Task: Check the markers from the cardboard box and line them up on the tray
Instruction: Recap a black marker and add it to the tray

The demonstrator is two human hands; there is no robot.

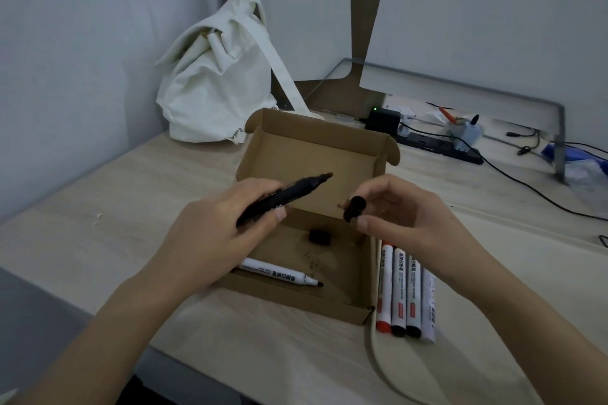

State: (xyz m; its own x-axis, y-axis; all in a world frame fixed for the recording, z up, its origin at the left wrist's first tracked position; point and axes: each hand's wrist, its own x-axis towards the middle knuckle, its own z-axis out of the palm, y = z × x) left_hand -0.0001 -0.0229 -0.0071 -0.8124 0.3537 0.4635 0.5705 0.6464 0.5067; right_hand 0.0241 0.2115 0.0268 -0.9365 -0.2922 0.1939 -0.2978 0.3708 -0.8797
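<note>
My left hand (227, 223) grips a black marker (296, 190) with its cap off, tip pointing up and right over the open cardboard box (316, 148). My right hand (404, 210) pinches the marker's black cap (354, 207) a short way from the tip. Inside the box lie a white marker (279, 272) with a bare black tip and a loose black cap (319, 236). Right of the box, several capped white markers (399, 293) lie side by side on a pale tray whose rim (373, 348) curves toward me.
A white canvas bag (217, 85) stands at the back left against the wall. A black power strip (437, 141), a charger and cables spread across the back right under a grey metal shelf (460, 89). The table's front edge runs near my forearms.
</note>
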